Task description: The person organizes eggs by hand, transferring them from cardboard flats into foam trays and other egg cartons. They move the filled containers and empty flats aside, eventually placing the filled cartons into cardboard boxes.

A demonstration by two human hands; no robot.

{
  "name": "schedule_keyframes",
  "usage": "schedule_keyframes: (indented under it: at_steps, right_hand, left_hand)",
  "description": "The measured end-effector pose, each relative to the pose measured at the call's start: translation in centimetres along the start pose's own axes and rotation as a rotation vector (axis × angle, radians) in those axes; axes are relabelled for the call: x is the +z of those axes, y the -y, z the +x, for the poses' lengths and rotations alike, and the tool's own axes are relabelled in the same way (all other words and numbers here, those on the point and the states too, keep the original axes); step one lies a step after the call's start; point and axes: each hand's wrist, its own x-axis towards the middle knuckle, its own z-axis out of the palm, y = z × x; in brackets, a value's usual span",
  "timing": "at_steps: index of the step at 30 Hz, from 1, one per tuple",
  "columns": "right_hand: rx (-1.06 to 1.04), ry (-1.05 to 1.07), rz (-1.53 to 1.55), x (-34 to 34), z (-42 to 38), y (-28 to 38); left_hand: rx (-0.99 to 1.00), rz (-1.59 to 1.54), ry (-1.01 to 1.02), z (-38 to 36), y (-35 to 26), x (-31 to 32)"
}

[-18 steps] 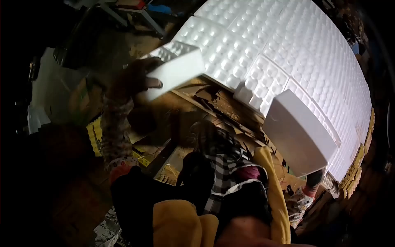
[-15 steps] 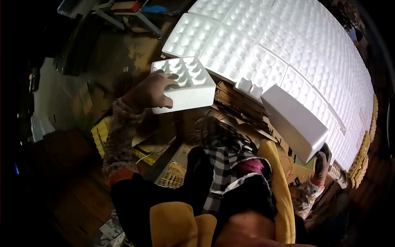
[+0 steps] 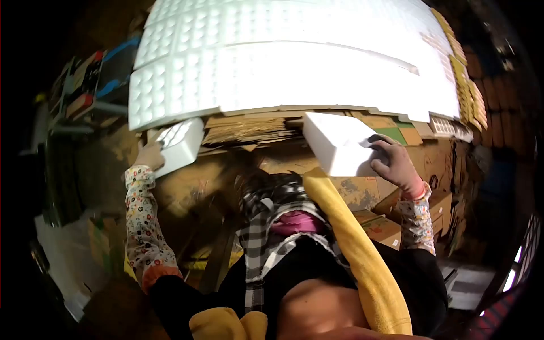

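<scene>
Both hands are gloved, with floral sleeves above them. My left hand [image 3: 149, 155] grips a white foam tray [image 3: 181, 148] by its left side, close to the front left corner of the tray-covered surface. My right hand [image 3: 392, 161] holds a second white foam block [image 3: 339, 146], with fingers over its right side. This block is tilted, near the surface's front edge. Rows of white trays with rounded cups [image 3: 156, 93] cover the surface; glare washes out much of their detail.
Stacked flat cardboard [image 3: 243, 131] lies below the surface's front edge. Yellow trays [image 3: 463, 96] line the far right side. A rack with red and blue items [image 3: 85, 105] stands at the left. Cardboard boxes [image 3: 381, 228] are at the lower right.
The view has turned, so the surface now runs across the top. The left tray has tipped and sits further left; the right block is turned, and my right hand's fingers now show on it.
</scene>
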Motion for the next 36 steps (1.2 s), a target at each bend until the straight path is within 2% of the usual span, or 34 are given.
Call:
schedule_keyframes:
  at_steps: [2, 4, 6, 8, 9, 10, 11, 12, 13, 14, 15, 16, 17, 18, 20, 22, 25, 27, 28, 30, 32, 34, 36]
  right_hand:
    - [0.01, -0.019, -0.067, -2.0, -3.5, -2.0]
    - [0.013, -0.12, -0.132, -4.5, -7.8, -4.5]
    - [0.03, -0.227, -0.22, -6.0, -11.6, -7.8]
    - [0.062, -0.304, -0.329, -6.7, -14.7, -11.9]
    - [0.072, -0.325, -0.342, -7.5, -15.4, -13.3]
    - [0.053, -0.349, -0.315, -7.3, -15.0, -15.0]
    - [0.036, -0.311, -0.305, -7.0, -13.7, -17.0]
    - [0.009, -0.272, -0.3, -6.2, -11.8, -18.5]
    - [-0.038, -0.208, -0.287, -5.2, -9.4, -19.6]
    - [-0.089, -0.147, -0.282, -4.2, -6.8, -20.5]
    - [-0.13, -0.12, -0.193, -3.1, -4.5, -21.2]
    - [-0.174, -0.089, -0.104, -2.4, -2.6, -22.4]
    - [-0.207, -0.15, -0.096, -2.3, -1.5, -23.8]
    - [-0.243, -0.207, -0.085, -2.6, -1.0, -25.1]
    - [-0.303, -0.224, -0.024, -5.1, -0.7, -28.5]
    - [-0.293, -0.302, 0.001, -8.3, -1.6, -32.0]
    - [-0.038, -0.141, 0.095, -13.1, -4.5, -35.4]
    - [-0.042, -0.176, 0.094, -14.3, -5.6, -38.0]
    - [-0.041, -0.21, 0.13, -14.2, -5.9, -39.2]
    - [0.042, -0.225, 0.046, -14.8, -5.8, -42.8]
    - [0.089, -0.219, 0.099, -14.6, -4.8, -47.9]
    - [0.177, 0.058, -0.121, -14.9, -4.4, -51.7]
    - [0.342, 0.161, -0.002, -14.4, -3.8, -54.5]
  left_hand:
    - [-0.164, 0.011, 0.012, 0.2, -2.7, 1.4]
    - [-0.316, 0.341, 0.046, 0.6, -6.0, 0.9]
    - [-0.454, 0.201, -0.391, -1.5, -8.8, 1.4]
    - [-0.556, 0.242, -0.707, 1.2, -8.4, 5.7]
    - [-0.561, 0.128, -0.693, -2.1, -16.6, 1.9]
    - [-0.398, 0.087, -0.651, -1.8, -19.2, 1.4]
    - [-0.212, -0.053, -0.718, -0.6, -22.1, 2.6]
    - [-0.086, -0.15, -0.702, -1.6, -28.0, 1.7]
    - [0.032, -0.118, -0.684, -2.6, -33.1, 0.8]
    - [0.124, -0.065, -0.703, -3.6, -38.1, -0.2]
    - [0.319, -0.132, -0.791, -3.8, -42.5, -1.1]
    - [0.357, -0.128, -0.844, -3.6, -46.2, -1.1]
    - [0.498, -0.22, -0.862, -3.8, -49.3, -2.5]
    - [0.529, -0.218, -0.911, -3.0, -51.7, -2.4]
    - [0.513, -0.309, -0.854, 0.1, -54.7, -2.0]
    - [0.37, -0.177, -0.877, 4.4, -58.5, -1.6]
    - [0.109, -0.253, -0.629, 11.6, -63.2, 0.5]
    - [0.07, -0.238, -0.502, 13.9, -65.5, -0.2]
    - [0.018, -0.176, -0.372, 13.1, -66.5, -1.1]
    - [-0.024, -0.139, -0.34, 13.6, -66.9, -0.9]
    - [0.025, -0.188, -0.365, 14.1, -66.1, -0.3]
    - [-0.033, -0.107, -0.463, 13.2, -67.6, -1.6]
    - [0.125, -0.224, -0.594, 11.9, -72.4, -4.1]
